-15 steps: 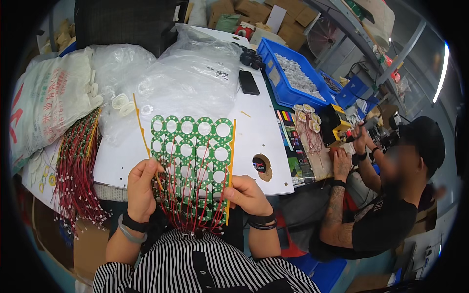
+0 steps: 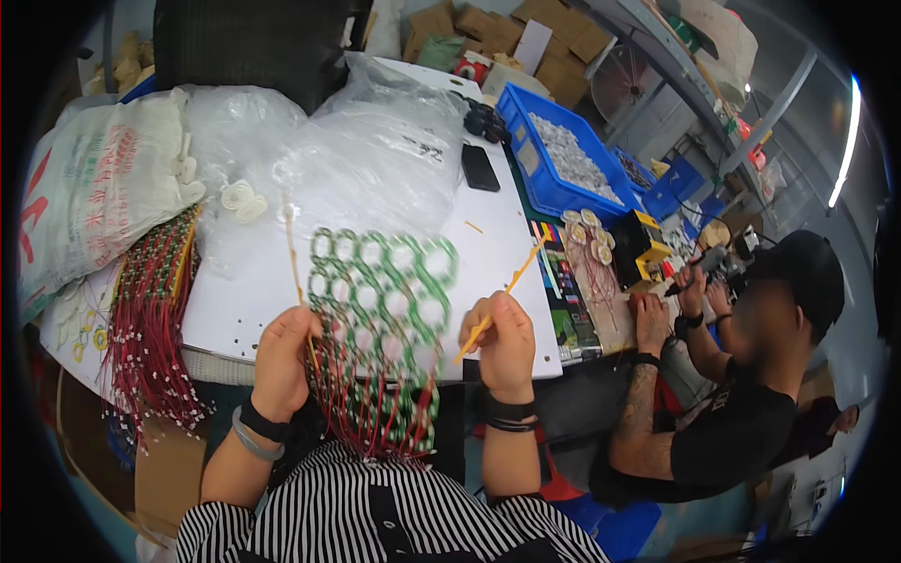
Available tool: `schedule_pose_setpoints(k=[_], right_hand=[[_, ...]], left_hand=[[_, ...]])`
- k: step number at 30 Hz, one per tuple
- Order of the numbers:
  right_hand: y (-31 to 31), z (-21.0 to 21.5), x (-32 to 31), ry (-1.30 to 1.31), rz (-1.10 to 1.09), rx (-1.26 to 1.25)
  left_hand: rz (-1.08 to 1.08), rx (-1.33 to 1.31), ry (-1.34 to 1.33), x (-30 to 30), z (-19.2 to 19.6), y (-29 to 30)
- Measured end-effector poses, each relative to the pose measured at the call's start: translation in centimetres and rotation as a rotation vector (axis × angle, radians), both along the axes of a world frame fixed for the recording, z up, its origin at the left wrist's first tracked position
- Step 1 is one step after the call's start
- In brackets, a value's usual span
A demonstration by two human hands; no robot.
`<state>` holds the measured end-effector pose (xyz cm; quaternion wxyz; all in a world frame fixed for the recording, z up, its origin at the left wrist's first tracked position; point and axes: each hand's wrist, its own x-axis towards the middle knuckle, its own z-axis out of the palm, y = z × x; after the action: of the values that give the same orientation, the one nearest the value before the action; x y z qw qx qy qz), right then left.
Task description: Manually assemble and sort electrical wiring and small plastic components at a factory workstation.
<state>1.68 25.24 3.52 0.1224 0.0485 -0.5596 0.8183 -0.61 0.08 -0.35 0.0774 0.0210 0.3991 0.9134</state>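
My left hand (image 2: 284,361) is closed on the left edge of a panel of green ring-shaped circuit boards (image 2: 418,281). A thin yellow-orange edge strip (image 2: 293,253) rises from beside my left fingers, its upper part apart from the rings. Red wires with small white connectors (image 2: 361,436) hang off the panel's lower part. In my right hand (image 2: 507,342), closed, is a second yellow-orange strip (image 2: 518,272), tilted and separate from the panel. The panel is smeared by motion.
Left, a woven sack (image 2: 103,197) lies over more wired boards (image 2: 155,319). Clear plastic bags (image 2: 375,159) cover much of the white table (image 2: 235,324). A phone (image 2: 481,167), a blue crate (image 2: 526,155) of white parts and a small orange scrap (image 2: 474,227) lie beyond. A co-worker (image 2: 732,403) sits at right.
The right-hand strip has come off the panel's right edge, and my right hand has moved right and up with it. The panel has tilted in my left hand.
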Motion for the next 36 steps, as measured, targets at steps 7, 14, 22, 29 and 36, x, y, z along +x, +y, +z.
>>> schedule_pose_setpoints(k=[7, 14, 22, 29, 36], right_hand=[[-2.5, -2.0, 0.9, -0.118, 0.373, 0.138], [-4.8, 0.1, 1.3, -0.187, 0.561, -0.302], [-3.3, -1.4, 2.2, -0.014, 0.576, 0.003], [-3.8, -2.5, 8.7, -0.051, 0.347, -0.205], [-1.5, -2.9, 8.0, -0.181, 0.006, -0.272]], left_hand=[[-0.288, 0.063, 0.097, 1.5, 0.0, 1.9], [-0.444, -0.004, -0.007, 1.7, 0.3, 0.5], [-0.276, -0.034, 0.03, 2.3, 0.1, 0.4], [-0.105, -0.287, 0.156, 1.7, 1.3, 1.2], [-0.108, -0.611, 0.362, -3.2, 5.0, 0.4]])
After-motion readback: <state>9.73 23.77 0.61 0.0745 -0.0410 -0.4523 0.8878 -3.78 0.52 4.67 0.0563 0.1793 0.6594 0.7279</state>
